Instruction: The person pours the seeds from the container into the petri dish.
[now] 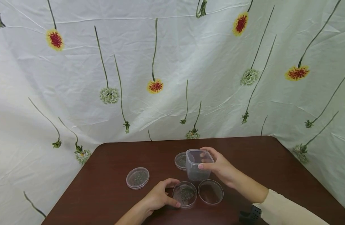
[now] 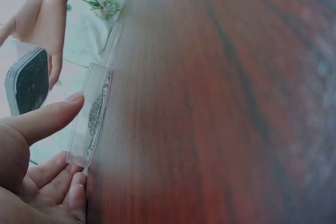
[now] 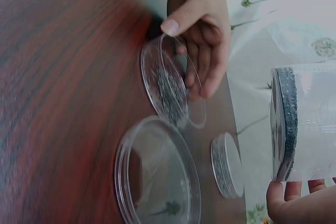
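My left hand (image 1: 160,196) holds the near petri dish (image 1: 185,194) by its rim, thumb on one side and fingers on the other. A loose heap of dark, dry bits lies in this dish. In my right hand (image 1: 221,167) is a clear square plastic tub (image 1: 198,168), gripped by its sides above the table. The right wrist view shows a layer of dark grains (image 3: 286,124) at the tub's bottom. Beside the near dish, just below the tub, sits a clear dish or lid (image 1: 210,192) with no heap visible in it.
Another petri dish (image 1: 137,178) with dark bits sits on the left of the brown table (image 1: 110,197). A further dish (image 1: 180,161) stands behind, partly hidden by the tub. A white flowered cloth (image 1: 172,118) hangs beyond the table's far edge.
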Demonstrator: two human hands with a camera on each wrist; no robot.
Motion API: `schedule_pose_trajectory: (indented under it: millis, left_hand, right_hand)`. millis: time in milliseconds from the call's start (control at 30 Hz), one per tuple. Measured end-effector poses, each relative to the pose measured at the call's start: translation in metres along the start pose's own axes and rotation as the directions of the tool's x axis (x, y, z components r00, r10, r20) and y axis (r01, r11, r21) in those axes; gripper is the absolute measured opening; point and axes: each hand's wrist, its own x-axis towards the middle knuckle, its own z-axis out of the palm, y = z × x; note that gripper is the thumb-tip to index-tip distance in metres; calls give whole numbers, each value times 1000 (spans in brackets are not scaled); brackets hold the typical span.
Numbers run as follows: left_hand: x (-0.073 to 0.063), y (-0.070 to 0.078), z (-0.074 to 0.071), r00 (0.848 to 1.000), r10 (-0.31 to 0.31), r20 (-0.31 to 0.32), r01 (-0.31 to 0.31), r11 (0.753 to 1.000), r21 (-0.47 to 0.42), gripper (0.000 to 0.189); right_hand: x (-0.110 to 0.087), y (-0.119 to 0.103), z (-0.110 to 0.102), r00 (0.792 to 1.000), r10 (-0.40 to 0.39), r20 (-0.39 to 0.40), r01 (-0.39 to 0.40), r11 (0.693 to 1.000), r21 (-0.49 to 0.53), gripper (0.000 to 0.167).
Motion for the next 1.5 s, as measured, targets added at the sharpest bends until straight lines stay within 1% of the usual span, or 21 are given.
schedule_pose_trajectory:
  millis: [200,500,800,1033,1300,1500]
  left_hand:
    - [0,0,0,1000,-3,-1,3,1000,3,74]
    - [-1,0,-1,1000,-9,0,9,1000,0,75]
    - [-1,0,0,1000,-12,-1,12,1000,-4,74]
    - [-2,1,0,1000,-20,2,20,1000,-14,74]
    - [-1,0,0,1000,-20,5,20,1000,-9,73]
    - [-2,-1,0,1000,-27,5,27,1000,-14,73]
  right_hand:
    - [-5,-5,-15,999,-4,-36,4,1000,-12,77]
    - [-14,-8,-36,998,-28,-57,25,998,-61,79]
    - [-24,-10,-58,996,-32,-89,22,994,-107,81]
    - [-27,-8,-75,992,-39,-121,17,984,-175,82]
    - [-36,-10,-91,991,-73,-112,43,967,-250,85]
    - [-43,-8,-109,988,-95,-119,58,956,-289,84]
